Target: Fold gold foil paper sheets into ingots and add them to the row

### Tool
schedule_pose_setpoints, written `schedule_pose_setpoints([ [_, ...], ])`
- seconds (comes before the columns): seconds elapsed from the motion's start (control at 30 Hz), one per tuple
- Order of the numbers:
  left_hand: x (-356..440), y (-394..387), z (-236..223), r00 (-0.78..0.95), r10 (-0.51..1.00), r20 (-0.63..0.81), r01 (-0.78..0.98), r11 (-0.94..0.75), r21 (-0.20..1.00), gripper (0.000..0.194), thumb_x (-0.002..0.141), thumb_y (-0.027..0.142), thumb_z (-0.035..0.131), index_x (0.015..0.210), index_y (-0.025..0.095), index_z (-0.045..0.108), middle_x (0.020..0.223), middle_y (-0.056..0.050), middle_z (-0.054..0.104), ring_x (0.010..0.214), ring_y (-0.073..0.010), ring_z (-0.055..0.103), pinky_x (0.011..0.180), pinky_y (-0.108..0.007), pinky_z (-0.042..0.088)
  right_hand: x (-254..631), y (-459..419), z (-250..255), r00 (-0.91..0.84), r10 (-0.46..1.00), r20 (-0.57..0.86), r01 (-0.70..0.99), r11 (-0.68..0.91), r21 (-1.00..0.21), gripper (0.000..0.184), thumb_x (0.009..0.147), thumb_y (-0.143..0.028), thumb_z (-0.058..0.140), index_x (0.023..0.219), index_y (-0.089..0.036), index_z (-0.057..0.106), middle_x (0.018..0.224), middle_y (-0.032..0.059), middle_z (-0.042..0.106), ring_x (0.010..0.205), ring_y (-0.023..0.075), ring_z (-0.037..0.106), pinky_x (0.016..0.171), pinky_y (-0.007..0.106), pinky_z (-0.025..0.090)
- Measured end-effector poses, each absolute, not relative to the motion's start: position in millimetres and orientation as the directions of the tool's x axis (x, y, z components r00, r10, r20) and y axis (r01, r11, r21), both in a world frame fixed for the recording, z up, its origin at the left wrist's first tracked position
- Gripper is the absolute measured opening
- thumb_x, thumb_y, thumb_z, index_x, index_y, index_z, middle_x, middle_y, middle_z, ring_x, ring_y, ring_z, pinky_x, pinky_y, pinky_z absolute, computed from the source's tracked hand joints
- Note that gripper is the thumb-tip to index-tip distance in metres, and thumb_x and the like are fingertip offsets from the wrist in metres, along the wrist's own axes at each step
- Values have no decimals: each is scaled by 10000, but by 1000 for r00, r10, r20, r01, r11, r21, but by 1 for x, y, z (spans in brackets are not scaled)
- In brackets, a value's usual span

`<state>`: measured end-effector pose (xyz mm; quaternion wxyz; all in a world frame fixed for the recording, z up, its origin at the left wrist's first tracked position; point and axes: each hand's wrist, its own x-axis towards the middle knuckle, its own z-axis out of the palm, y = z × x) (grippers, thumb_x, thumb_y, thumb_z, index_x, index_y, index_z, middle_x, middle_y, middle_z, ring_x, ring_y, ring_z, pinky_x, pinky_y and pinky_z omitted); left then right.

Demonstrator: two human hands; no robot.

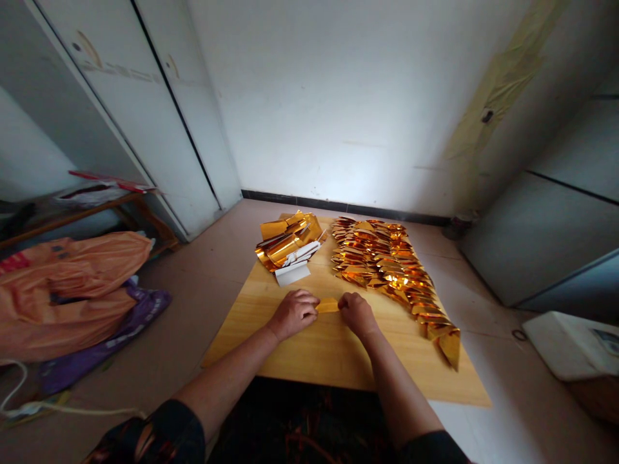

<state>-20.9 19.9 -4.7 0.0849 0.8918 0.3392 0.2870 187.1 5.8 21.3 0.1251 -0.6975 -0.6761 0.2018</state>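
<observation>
My left hand [293,312] and my right hand [356,313] rest on a light wooden board [314,351], fingers curled around a small gold foil sheet [328,305] held between them. Behind my left hand lies a loose stack of gold foil sheets [288,243] with white backing paper [291,274]. To the right of my right hand, a long overlapping row of folded gold foil pieces [391,270] runs from the board's far edge to its near right corner.
The board lies on a pale tiled floor. Orange and purple plastic bags [72,290] sit at left beside a low wooden shelf [97,209]. White wardrobe doors [159,116] stand at back left, a white box [573,345] at right.
</observation>
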Motion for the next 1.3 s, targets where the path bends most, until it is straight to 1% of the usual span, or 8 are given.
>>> schedule_pose_setpoints([
  [0.1,-13,21,-2,584,680,443,581,-732,356,145,727,117,635,611,203,646,883,7,718,877,-172,594,786,-310,438,186,3,23,3,992,-124,906,-56,-420,225,779,-74,492,826,-201,672,908,41,644,809,122,592,654,189,356],
  [0.2,-7,22,0,567,707,423,615,-705,353,142,713,100,629,601,185,614,816,-9,693,835,-168,578,762,-297,430,183,1,24,2,992,-123,937,-45,-347,223,817,-99,482,853,-215,669,940,38,634,791,120,599,634,195,356],
  [0.33,-1,21,0,542,736,406,662,-671,333,62,745,133,618,740,189,645,787,-23,650,805,-167,559,732,-293,424,183,-2,23,-101,994,-46,964,87,-250,206,882,-174,453,871,-215,656,965,38,619,802,122,609,610,198,359],
  [0.43,1,19,-1,560,716,417,671,-687,278,95,784,176,616,858,199,671,829,-34,640,841,-181,555,743,-307,423,188,-3,23,-199,980,-13,959,192,-207,215,908,-218,438,878,-204,651,947,44,621,835,129,610,633,198,378],
  [0.63,5,20,2,612,674,415,670,-720,181,94,824,191,598,791,186,686,786,-39,611,823,-172,540,734,-300,429,194,-3,22,-262,965,-18,943,252,-215,222,907,-207,429,923,-223,650,949,28,620,817,117,609,658,192,389],
  [0.83,10,28,4,706,610,361,646,-763,25,179,834,185,579,673,162,653,682,-37,575,741,-160,523,693,-290,422,192,-2,24,-262,965,-22,947,252,-198,219,905,-225,434,936,-224,651,932,34,624,801,124,609,646,193,386],
  [1.0,13,25,5,729,588,351,646,-760,-70,197,837,161,562,655,160,638,632,-32,562,695,-160,517,645,-287,406,192,-2,27,-281,959,-33,945,271,-184,225,910,-219,429,954,-223,650,948,37,625,828,125,609,677,195,397],
  [1.3,16,16,2,723,555,411,647,-752,-122,245,868,100,475,666,151,605,629,-54,563,681,-179,526,631,-312,410,192,-1,27,-337,941,-12,936,334,-111,233,925,-256,416,953,-216,644,935,52,625,810,141,610,629,206,390],
])
